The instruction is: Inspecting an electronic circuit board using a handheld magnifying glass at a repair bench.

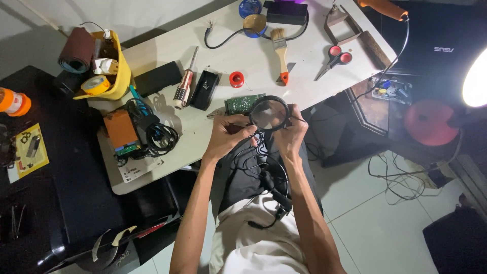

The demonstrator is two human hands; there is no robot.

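My left hand [227, 135] and my right hand [292, 136] both hold a round black-rimmed magnifying glass [269, 113] at the near edge of the white table [304, 56]. My left fingers pinch its left rim, my right fingers grip its right side. Just behind the lens lies a small green circuit board [242, 103], partly covered by the glass. Metal pliers tips [213, 114] poke out left of my left hand. A black cable [269, 177] trails from the hands down over my lap.
On the table: a screwdriver [185, 81], black case [204, 90], red tape roll [236, 79], paintbrush [280, 53], red-handled scissors [335, 59], orange box with coiled cables [133, 132], yellow bin [104, 71]. A bright lamp [477, 78] shines at right. Cables litter the floor [401, 177].
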